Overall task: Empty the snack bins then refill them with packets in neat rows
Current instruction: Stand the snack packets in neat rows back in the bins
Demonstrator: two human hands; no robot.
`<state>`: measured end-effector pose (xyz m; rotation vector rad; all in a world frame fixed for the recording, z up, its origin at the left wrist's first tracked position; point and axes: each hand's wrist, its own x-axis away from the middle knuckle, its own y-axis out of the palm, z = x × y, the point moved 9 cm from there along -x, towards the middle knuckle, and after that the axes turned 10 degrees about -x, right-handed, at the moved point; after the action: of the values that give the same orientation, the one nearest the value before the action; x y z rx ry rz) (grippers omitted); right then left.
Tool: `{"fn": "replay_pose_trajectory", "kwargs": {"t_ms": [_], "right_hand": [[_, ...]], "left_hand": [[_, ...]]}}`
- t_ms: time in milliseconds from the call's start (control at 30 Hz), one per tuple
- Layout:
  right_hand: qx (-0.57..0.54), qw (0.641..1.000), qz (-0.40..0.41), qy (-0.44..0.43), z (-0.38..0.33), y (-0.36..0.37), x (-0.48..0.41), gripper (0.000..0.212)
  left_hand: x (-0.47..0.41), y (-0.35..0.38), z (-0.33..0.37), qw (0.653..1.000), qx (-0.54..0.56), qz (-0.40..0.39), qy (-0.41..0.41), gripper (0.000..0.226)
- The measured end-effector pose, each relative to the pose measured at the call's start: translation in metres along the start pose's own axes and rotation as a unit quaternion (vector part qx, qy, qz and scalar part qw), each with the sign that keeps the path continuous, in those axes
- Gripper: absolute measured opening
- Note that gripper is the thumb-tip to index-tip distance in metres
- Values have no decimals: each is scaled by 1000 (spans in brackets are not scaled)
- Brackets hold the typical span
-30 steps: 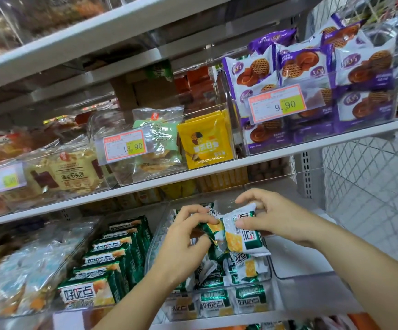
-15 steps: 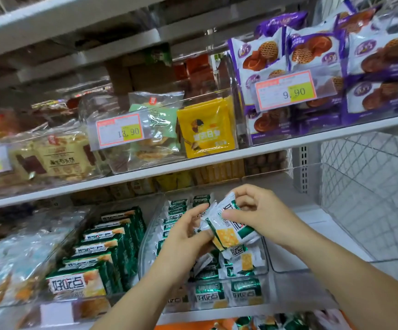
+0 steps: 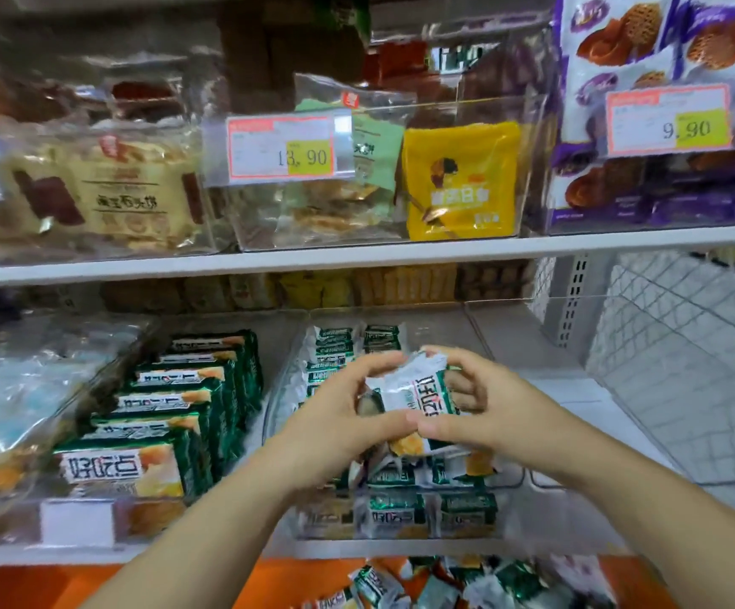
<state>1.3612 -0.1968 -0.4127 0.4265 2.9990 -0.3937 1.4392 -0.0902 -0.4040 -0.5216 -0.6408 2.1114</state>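
A small green-and-white snack packet [image 3: 418,393] is held above a clear plastic bin [image 3: 484,531] on the lower shelf. My left hand [image 3: 339,424] grips its left side and my right hand [image 3: 484,410] grips its right side, thumbs meeting below it. Inside the bin, similar packets [image 3: 400,514] stand along the front and a row [image 3: 334,345] runs toward the back left. Loose packets [image 3: 427,586] of the same kind lie in a heap below the shelf.
Left of the bin, green boxes [image 3: 167,415] stand in a neat row in another clear bin. A clear bin [image 3: 576,432] at the right shows nothing inside. The shelf above [image 3: 356,257] holds bins of cookies with price tags. A wire mesh panel [image 3: 686,345] closes the right side.
Both hands drew closer together around the packet and it turned upright between them. The view moved closer to the lower shelf.
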Motion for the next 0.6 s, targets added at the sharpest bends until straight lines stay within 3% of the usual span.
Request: {"fn": "replay_pose_trajectory", "kwargs": {"t_ms": [167,267,367,500,600], "right_hand": [[108,994,29,4,-7,-20,-4,69],[181,978,101,-8,-15,-56,-27,69],[300,945,131,-21,-22,-73,-59,72],[397,910,123,-17,-12,-60,-100,78],[447,892,62,-3,0,-34,-119,72]], "left_hand": [[-15,1,1,996,-53,-40,57,50],[-29,-33,-9,977,-188,55,78,48],[-41,-66,-39,964,-227,133,33,45],[-50,-72,-74,969,-215,121,-7,45],[-54,-70,-84,974,-195,114,-4,43]]}}
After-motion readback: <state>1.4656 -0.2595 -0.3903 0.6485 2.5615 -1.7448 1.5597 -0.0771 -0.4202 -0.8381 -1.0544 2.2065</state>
